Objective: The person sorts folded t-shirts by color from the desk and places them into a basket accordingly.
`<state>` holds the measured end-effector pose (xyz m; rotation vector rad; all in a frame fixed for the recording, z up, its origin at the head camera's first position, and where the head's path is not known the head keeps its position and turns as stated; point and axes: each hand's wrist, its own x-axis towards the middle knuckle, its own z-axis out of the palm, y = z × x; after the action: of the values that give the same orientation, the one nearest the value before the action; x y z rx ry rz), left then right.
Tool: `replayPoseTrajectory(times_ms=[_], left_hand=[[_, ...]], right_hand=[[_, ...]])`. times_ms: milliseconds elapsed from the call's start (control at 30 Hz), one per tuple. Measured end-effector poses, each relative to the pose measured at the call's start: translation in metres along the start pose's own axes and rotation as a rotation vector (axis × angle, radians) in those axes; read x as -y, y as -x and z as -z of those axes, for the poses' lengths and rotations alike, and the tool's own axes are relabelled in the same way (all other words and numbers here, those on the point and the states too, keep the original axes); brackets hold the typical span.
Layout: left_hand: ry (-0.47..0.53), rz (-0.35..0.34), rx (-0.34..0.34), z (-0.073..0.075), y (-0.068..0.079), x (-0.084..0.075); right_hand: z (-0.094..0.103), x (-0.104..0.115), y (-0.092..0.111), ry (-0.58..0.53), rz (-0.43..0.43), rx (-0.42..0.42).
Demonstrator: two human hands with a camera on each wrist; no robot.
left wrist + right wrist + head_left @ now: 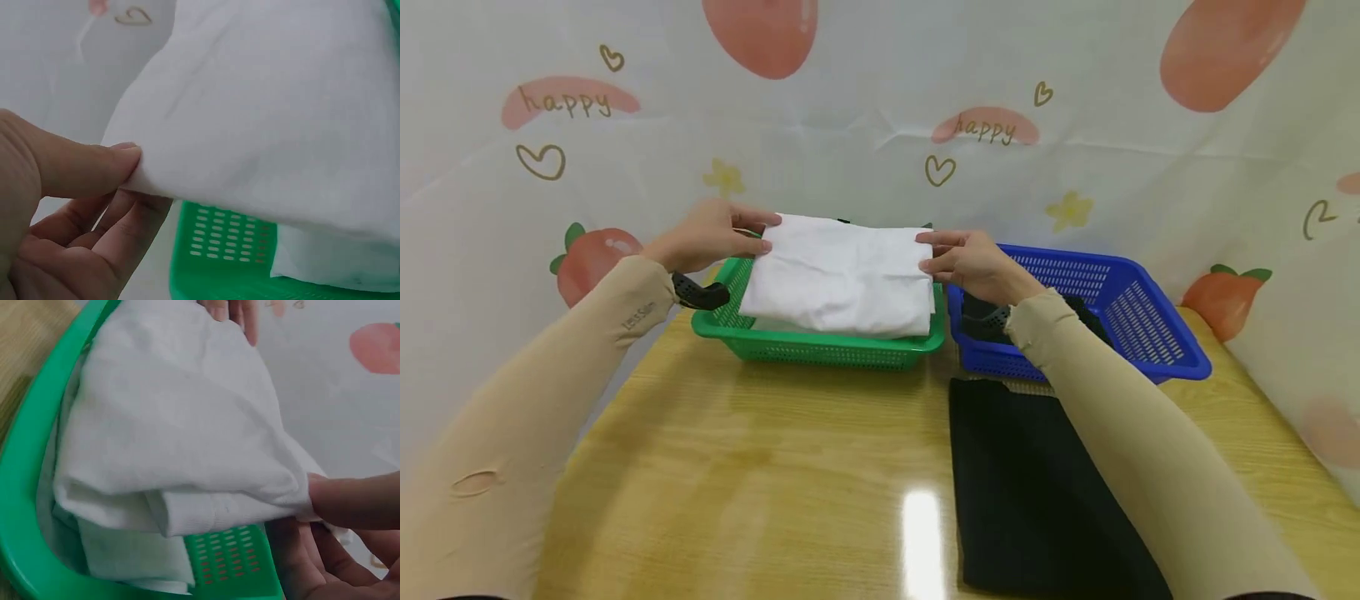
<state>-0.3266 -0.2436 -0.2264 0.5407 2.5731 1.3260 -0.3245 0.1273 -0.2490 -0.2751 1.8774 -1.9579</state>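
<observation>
A folded white cloth hangs over the green basket, its near edge low over the basket's front rim. My left hand pinches the far left corner between thumb and fingers. At the far right corner my right hand pinches the cloth the same way. In the right wrist view the cloth's side shows several folded layers. Beneath it, inside the basket, lies another white cloth, also seen at its edge in the left wrist view.
A blue basket with dark cloth inside stands right of the green one, partly behind my right forearm. Black cloth lies flat on the wooden table at the right. A printed curtain closes off the back.
</observation>
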Motion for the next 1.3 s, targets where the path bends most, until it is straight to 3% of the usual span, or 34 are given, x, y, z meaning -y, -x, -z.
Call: replayPoseTrajectory(times_ms=[267, 367, 500, 600, 700, 800, 967, 1067, 1167, 1300], left_hand=[[0.021, 0.070, 0.056, -0.004, -0.008, 0.029], [-0.044, 0.088, 0.069, -0.009, -0.008, 0.035], [-0.096, 0.126, 0.093, -0.017, -0.009, 0.034], [-0.126, 0.122, 0.059, -0.025, -0.005, 0.022], [-0.163, 0.055, -0.029, -0.043, 0.008, 0.002], [-0.144, -0.096, -0.101, -0.070, 0.031, -0.016], [-0.022, -0.335, -0.061, -0.126, 0.061, -0.041], [0.048, -0.372, 0.004, -0.154, 0.077, -0.057], [0.088, -0.359, 0.065, -0.178, 0.088, -0.070], [0.132, -0.309, 0.148, -0.212, 0.094, -0.069]], right_hand=[[-0.022, -0.022, -0.028, 0.194, -0.078, -0.063], [-0.025, -0.027, -0.032, 0.245, -0.097, -0.056], [-0.027, -0.027, -0.031, 0.284, -0.112, -0.008], [-0.026, -0.023, -0.021, 0.352, -0.086, 0.005], [-0.020, -0.016, 0.000, 0.411, 0.001, 0.018], [-0.009, -0.011, 0.032, 0.446, 0.111, 0.052], [0.013, -0.006, 0.095, 0.499, 0.174, 0.044], [0.026, -0.006, 0.124, 0.522, 0.178, 0.009], [0.040, -0.010, 0.150, 0.520, 0.212, -0.024], [0.062, -0.026, 0.184, 0.425, 0.267, -0.009]])
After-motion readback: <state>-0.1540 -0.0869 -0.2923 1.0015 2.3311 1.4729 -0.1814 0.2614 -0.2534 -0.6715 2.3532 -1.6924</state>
